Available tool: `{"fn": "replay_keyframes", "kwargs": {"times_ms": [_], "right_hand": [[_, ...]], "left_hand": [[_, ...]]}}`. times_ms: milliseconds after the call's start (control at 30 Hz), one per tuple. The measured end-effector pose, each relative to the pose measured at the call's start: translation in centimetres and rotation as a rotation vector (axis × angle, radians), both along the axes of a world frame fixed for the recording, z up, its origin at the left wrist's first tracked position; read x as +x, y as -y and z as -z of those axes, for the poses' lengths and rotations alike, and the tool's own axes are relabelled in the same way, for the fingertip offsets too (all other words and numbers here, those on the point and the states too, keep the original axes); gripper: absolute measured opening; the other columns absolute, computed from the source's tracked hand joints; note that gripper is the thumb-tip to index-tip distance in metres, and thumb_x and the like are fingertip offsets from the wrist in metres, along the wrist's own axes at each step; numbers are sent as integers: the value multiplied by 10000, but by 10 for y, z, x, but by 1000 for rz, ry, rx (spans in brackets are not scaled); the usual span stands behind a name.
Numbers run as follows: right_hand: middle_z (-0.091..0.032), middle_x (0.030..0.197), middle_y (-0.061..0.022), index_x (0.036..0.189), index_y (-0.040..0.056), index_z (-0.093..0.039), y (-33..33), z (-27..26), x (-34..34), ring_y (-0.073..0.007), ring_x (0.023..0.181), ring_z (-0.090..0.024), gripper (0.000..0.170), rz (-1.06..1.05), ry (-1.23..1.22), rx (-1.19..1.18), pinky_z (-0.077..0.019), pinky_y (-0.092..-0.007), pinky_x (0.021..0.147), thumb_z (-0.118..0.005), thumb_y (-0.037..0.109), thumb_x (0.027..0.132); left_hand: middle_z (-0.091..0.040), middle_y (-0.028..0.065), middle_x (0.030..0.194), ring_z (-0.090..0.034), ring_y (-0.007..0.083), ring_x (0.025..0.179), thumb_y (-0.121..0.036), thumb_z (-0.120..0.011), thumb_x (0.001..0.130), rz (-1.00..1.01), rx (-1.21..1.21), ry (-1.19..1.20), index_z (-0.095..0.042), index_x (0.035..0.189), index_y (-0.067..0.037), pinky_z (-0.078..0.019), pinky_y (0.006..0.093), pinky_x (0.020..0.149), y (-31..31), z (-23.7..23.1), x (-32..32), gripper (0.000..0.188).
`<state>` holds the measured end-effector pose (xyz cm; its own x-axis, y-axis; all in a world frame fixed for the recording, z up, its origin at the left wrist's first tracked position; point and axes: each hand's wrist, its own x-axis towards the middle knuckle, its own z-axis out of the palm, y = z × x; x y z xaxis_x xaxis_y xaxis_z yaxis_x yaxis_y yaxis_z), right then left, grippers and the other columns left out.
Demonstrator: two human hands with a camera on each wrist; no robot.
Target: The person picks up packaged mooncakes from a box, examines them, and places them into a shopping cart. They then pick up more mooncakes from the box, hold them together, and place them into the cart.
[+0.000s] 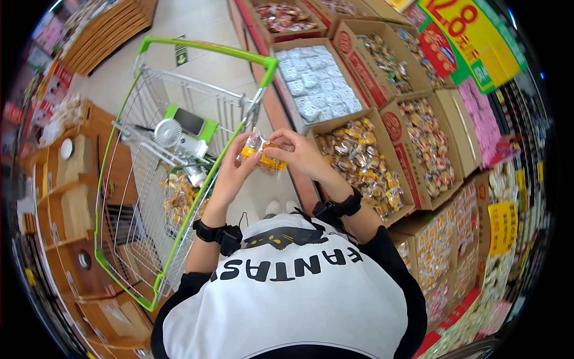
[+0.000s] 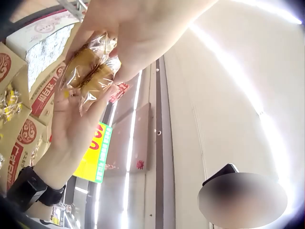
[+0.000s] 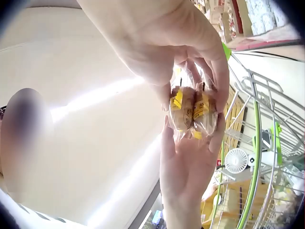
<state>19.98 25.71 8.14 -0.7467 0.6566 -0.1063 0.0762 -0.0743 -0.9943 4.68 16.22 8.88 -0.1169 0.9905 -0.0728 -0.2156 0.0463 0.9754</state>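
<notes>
Two small wrapped pastries [image 1: 273, 157] in clear plastic with yellow print are held up in front of the chest. My left hand [image 1: 238, 163] grips them from one side, thumb and fingers on the wrapper. From the other side my right hand [image 1: 304, 157] pinches the same packets. In the right wrist view the brown pastries [image 3: 181, 109] lie side by side between both hands, yellow labels showing. The left wrist view shows their brown surface [image 2: 97, 78] through the shiny film, fingers of both hands around the edges.
A shopping cart with a green handle [image 1: 209, 45] stands at the left, carrying a white fan [image 1: 168, 133], a phone [image 1: 189, 121] and bagged food [image 1: 179, 200]. Cardboard boxes of wrapped pastries [image 1: 362, 164] line the right, under a yellow price sign [image 1: 472, 39]. Wooden shelving [image 1: 66, 227] is far left.
</notes>
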Motion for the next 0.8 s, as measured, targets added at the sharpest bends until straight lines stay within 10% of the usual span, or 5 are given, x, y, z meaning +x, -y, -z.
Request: {"fn": "replay_keyframes", "kwargs": {"times_ms": [500,800], "right_hand": [[-571,789,-107,943,19,-464,66,45,-142,-139,655,-547,386,-518,183,-80,-443,-233,525,-583,347,780],[-565,863,-119,930,-32,-517,111,87,-172,-176,767,-551,392,-647,200,57,-445,-282,643,-601,307,753]], "left_hand": [[-508,74,990,-542,140,868,-173,-482,850,-490,-248,-8,-437,1095,-20,-522,275,663,127,32,-77,292],[-502,105,988,-544,167,886,-171,-504,835,-728,-410,145,-443,1098,-7,-533,290,653,178,60,-79,315]]}}
